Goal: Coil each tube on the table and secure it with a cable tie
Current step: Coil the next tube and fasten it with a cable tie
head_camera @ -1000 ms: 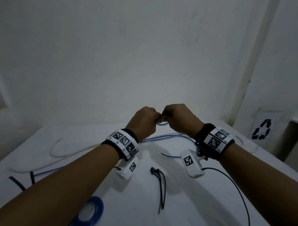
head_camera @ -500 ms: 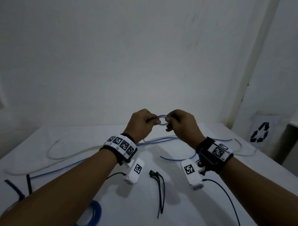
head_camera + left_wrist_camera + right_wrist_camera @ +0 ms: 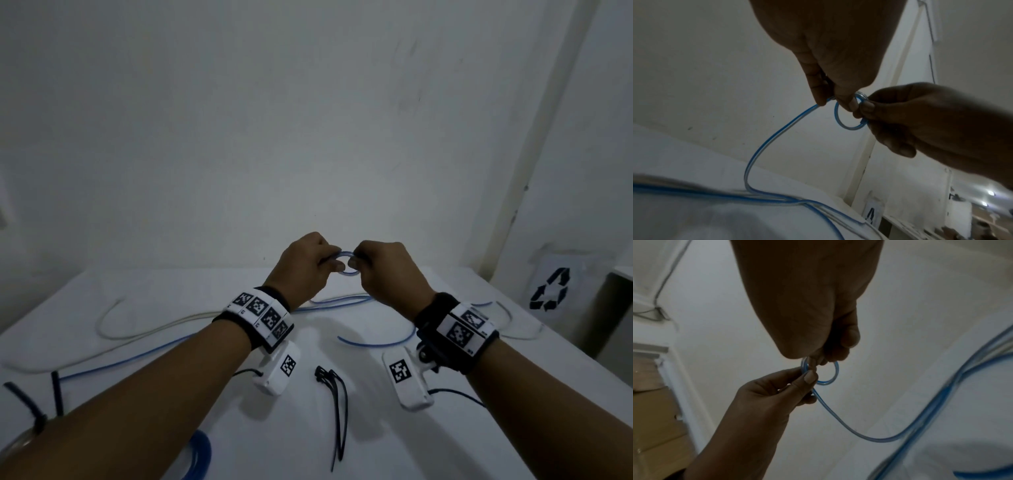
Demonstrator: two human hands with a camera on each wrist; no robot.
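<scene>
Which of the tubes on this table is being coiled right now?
The blue tube: both hands pinch a small loop of it above the table. The white tube lies loose at the left, and a finished blue coil sits near the front edge.

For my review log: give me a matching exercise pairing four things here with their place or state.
Things:
1. blue tube
2. cable ties
3. white tube
4. blue coil

Places or states:
A. loose on the table, far left
B. small loop pinched by both hands
C. at the near edge, under the left forearm
D. black, flat between the wrists

Pairs: 1-B, 2-D, 3-A, 4-C
</scene>
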